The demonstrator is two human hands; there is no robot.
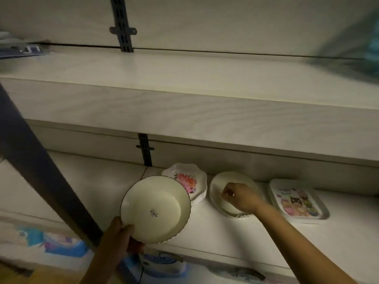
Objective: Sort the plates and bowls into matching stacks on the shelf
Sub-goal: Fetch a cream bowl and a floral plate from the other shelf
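My left hand [125, 232] grips the near rim of a plain white bowl with a thin dark edge [155, 209], held tilted above the lower shelf [92, 187]; a small label sits inside it. Behind it stands a stack of scalloped bowls with a pink flower print [187, 180]. My right hand [239, 196] rests with curled fingers on top of a stack of plain white plates [220, 182]; I cannot tell whether it grips the top plate. To the right lies a stack of square plates with cartoon prints [297, 199].
An upper shelf board [184, 95] overhangs the plates closely. A dark diagonal post [34, 160] crosses at the left. Black wall brackets [145, 149] sit behind the stacks. Blue packaged items [61, 241] lie below the shelf edge.
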